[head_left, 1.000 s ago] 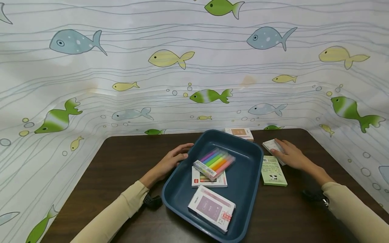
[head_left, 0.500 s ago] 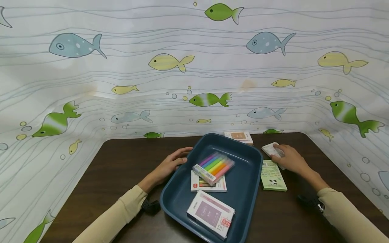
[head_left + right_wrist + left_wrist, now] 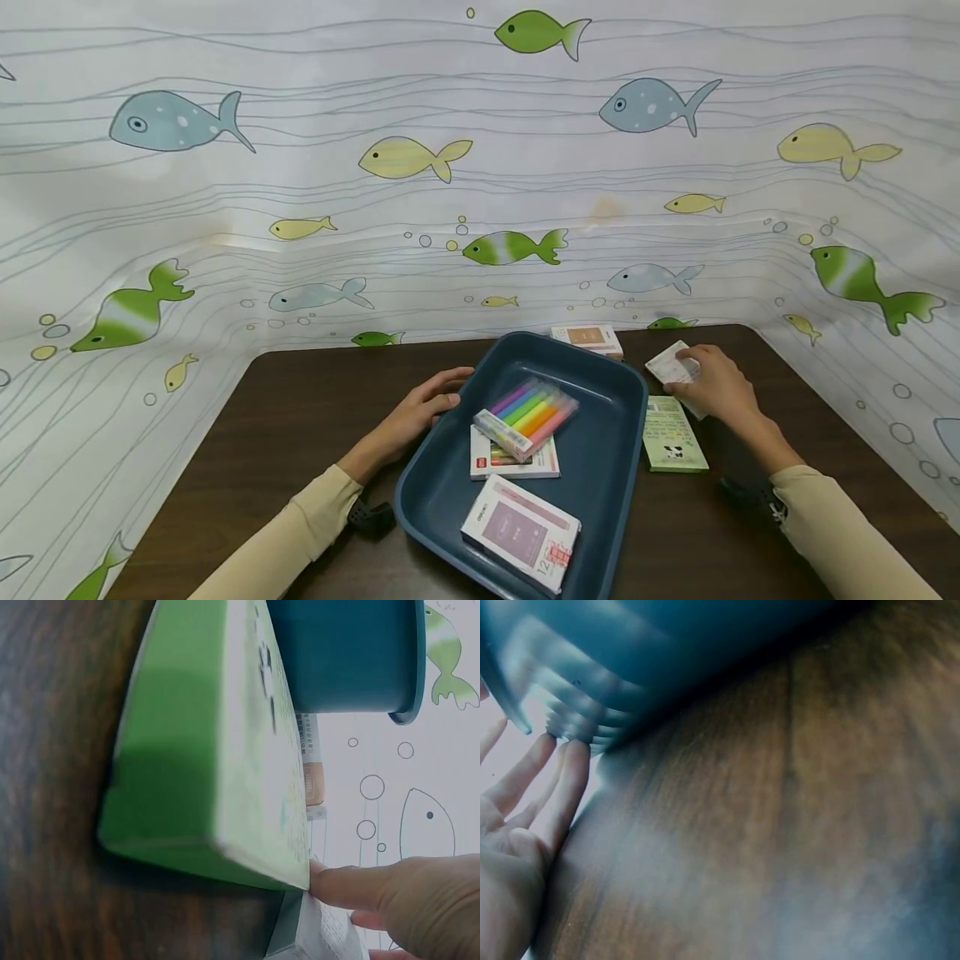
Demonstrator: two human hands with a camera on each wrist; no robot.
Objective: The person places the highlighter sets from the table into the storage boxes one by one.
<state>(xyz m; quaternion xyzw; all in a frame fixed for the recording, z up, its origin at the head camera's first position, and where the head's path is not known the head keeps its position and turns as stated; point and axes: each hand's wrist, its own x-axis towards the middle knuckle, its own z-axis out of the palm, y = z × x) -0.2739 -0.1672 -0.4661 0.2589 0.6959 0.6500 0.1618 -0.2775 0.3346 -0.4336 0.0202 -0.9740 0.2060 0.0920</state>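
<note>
My right hand (image 3: 716, 387) is gripping a small white rectangular box with fine print (image 3: 666, 364), its thumb sitting along the near left side and its fingers bending over the top. That box is sitting toward the far right of the dark brown wooden table (image 3: 300, 417). Close in front of it, a pale green flat box with a cow picture (image 3: 675, 437) is lying beside the tray; from the right wrist I'm seeing it block part of the white box, so I can't tell whether the two are touching.

My left hand (image 3: 408, 419) is resting fairly straight fingers against the outside of a deep blue rectangular tray with rounded corners (image 3: 600, 433), which is filling the space between both hands. Inside, a clear pack of rainbow-coloured pens (image 3: 528, 417) is lying across a flat white box with a window (image 3: 540, 467), and a white-and-purple box (image 3: 517, 529) is lying nearer me. Behind the tray's far rim, a white-and-tan box (image 3: 588, 337) is showing partly, near the fish-patterned backdrop (image 3: 525, 192).
</note>
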